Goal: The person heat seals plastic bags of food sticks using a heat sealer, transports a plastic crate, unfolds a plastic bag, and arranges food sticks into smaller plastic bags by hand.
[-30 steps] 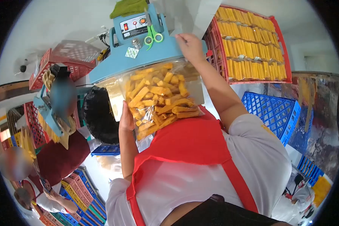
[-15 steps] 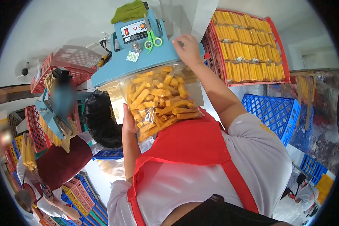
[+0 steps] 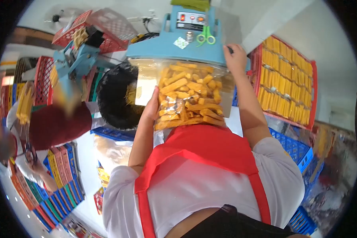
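Note:
A clear bag of yellow-orange sticks (image 3: 190,95) lies against the front of the blue sealing machine (image 3: 174,47), its top edge at the machine's long bar. My left hand (image 3: 152,104) grips the bag's left side. At the machine's right end, my right hand (image 3: 235,57) has its fingers curled by a small dark part on the top. Green-handled scissors (image 3: 206,36), a small metal stack (image 3: 189,37) and a white-green packet (image 3: 181,43) rest on the machine. Behind them is a green cloth (image 3: 190,4).
A red crate of packed yellow sticks (image 3: 285,81) stands at right, above a blue crate (image 3: 291,148). To the left are a black-lined bin (image 3: 117,97), a red crate (image 3: 103,31), and a co-worker in a dark red apron (image 3: 59,123) beside stacked coloured crates (image 3: 63,170).
The view has turned, so the machine, bag and both hands appear further right. The right crate sits lower in view. My left hand still holds the bag.

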A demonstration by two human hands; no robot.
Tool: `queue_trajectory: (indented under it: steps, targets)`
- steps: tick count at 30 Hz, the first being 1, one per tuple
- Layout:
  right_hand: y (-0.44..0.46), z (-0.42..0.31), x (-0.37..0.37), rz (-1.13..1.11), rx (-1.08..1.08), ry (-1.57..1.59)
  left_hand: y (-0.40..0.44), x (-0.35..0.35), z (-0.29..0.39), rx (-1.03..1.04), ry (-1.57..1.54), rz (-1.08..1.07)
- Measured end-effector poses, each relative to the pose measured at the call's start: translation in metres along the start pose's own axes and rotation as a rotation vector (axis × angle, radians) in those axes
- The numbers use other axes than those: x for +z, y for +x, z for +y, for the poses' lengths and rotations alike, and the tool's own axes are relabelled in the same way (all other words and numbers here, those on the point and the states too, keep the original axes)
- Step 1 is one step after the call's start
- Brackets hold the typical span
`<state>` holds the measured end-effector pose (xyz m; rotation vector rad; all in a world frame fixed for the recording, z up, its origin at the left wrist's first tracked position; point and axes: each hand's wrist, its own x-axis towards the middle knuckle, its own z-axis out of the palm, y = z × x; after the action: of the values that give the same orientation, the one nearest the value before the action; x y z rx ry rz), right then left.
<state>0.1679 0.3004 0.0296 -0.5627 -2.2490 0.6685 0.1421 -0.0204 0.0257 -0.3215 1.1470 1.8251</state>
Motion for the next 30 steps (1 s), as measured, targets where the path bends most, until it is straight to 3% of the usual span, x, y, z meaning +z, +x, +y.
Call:
queue_trajectory:
  steps: [6, 21, 26, 30]
  targets:
    - [0.002, -0.005, -0.004, -0.075, 0.106, -0.045, 0.0, -0.002, 0.0, -0.03, -0.017, -0.02]
    - [0.001, -0.012, -0.007, -0.048, 0.036, -0.08, 0.001, -0.002, 0.0, 0.008, 0.003, 0.021]
    - [0.0, -0.005, -0.004, -0.061, -0.034, -0.133, 0.01, -0.016, -0.006, -0.036, -0.038, -0.092]
    - [-0.001, -0.01, -0.001, -0.088, -0.065, -0.14, 0.014, -0.021, -0.008, 0.096, 0.014, -0.147]
